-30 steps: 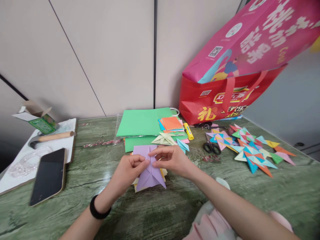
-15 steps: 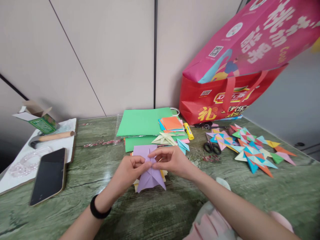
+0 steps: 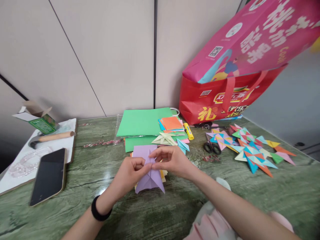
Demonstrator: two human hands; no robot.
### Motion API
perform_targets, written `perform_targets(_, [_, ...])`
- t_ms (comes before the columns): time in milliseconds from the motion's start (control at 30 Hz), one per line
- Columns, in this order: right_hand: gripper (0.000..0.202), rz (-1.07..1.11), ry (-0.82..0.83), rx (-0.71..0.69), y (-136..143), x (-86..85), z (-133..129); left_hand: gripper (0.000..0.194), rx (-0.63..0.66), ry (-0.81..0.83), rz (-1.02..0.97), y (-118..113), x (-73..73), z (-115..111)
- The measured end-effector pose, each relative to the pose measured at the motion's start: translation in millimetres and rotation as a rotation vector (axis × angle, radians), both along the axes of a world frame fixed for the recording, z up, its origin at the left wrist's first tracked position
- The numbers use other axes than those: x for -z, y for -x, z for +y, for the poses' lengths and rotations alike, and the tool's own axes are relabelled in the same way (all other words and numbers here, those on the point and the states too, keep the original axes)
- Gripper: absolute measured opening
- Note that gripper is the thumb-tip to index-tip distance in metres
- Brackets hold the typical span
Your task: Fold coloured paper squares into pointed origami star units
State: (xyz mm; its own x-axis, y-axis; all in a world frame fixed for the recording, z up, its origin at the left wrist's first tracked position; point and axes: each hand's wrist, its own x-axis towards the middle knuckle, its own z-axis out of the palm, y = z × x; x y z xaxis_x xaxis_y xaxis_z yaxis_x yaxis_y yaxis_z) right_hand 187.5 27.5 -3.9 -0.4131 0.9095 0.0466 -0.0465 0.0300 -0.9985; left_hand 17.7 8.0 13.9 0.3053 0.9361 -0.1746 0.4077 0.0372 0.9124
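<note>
A partly folded sheet of purple origami paper (image 3: 150, 183) lies above a small stack of coloured paper (image 3: 163, 175), with its two lower corners flaring out. My left hand (image 3: 133, 171) pinches its left side near the centre crease, thumb on top. From the right, my right hand (image 3: 172, 161) grips the same sheet between thumb and fingers, the thumb close to the left thumb. Both hands hide part of the folds. Just behind them are a pale green folded paper piece (image 3: 165, 138) and a blue folded piece (image 3: 183, 145).
Green paper sheets (image 3: 145, 123) and small orange squares (image 3: 172, 123) lie at the back. A glue stick (image 3: 188, 131), scissors (image 3: 212, 147) and folded paper stars (image 3: 257, 151) sit to the right, below a red bag (image 3: 200, 100). A phone (image 3: 48, 176) and hammer-like tool (image 3: 52, 137) are left.
The lower part of the purple paper has shifted slightly, its left corner drawn in a little. Both hands keep their pinch in nearly the same place.
</note>
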Motion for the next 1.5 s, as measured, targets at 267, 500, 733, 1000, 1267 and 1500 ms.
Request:
perform_targets(267, [0.025,0.029,0.141,0.101,2.5,-6.5,-1.5,0.032,0.016,-0.06,0.023,-3.0,-2.9,-3.5])
perform_targets(500, [0.025,0.07,0.147,0.112,4.1,-4.6,-2.2,0.031,0.052,-0.095,0.055,-1.7,1.0,-3.0])
perform_targets(733, [0.019,0.026,0.07,0.086,1.8,-5.9,-1.4,0.034,0.074,-0.126,0.076,-1.6,0.9,-3.5])
perform_targets(1000, [0.016,-0.035,-0.033,0.111,2.2,-2.7,-0.6,0.03,0.045,-0.107,0.074,-1.3,5.3,-0.8])
perform_targets(1267, [0.013,-0.036,-0.041,0.139,3.1,-6.2,-1.7,0.027,0.062,-0.105,0.028,-1.6,2.9,-1.8])
perform_targets(1500, [0.016,-0.044,-0.04,0.135,2.9,-7.6,-1.4,0.028,0.105,-0.066,0.021,-2.7,0.3,-1.6])
